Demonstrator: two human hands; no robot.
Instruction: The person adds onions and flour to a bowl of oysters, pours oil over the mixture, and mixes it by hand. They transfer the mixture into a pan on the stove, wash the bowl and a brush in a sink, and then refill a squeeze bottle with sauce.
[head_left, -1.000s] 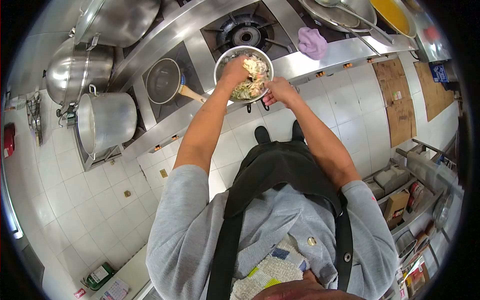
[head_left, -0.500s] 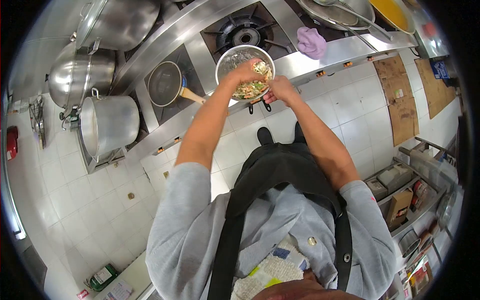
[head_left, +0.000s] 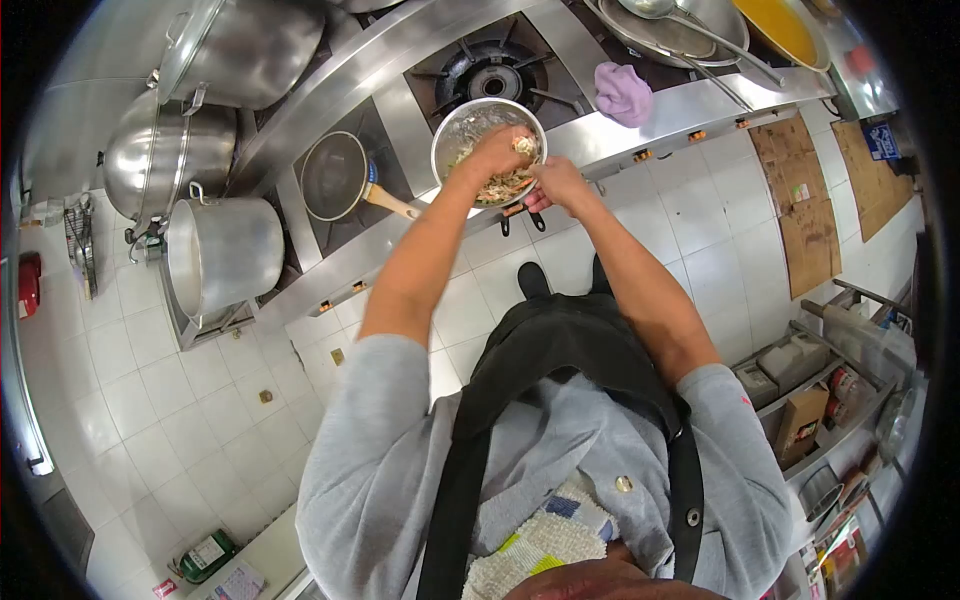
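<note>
A metal bowl (head_left: 441,150) sits at the stove's front edge, with a shredded vegetable mixture (head_left: 503,188) of pale, green and orange bits inside. My left hand (head_left: 500,152) is down in the bowl, its fingers closed round a clump of the mixture; a pale bit shows at the fingertips. At the bowl's right side, my right hand (head_left: 558,185) grips the rim, thumb near the top and fingers curled below.
A frying pan (head_left: 335,176) with a wooden handle lies left of the bowl. Behind is a gas burner (head_left: 494,83); a purple cloth (head_left: 623,94) lies to the right. Large metal pots (head_left: 225,255) stand at left. Cardboard (head_left: 797,205) covers part of the tiled floor.
My left hand has gone lower into the bowl, turning over the mixture, and less of it shows above the fingers. My right hand stays at the rim.
</note>
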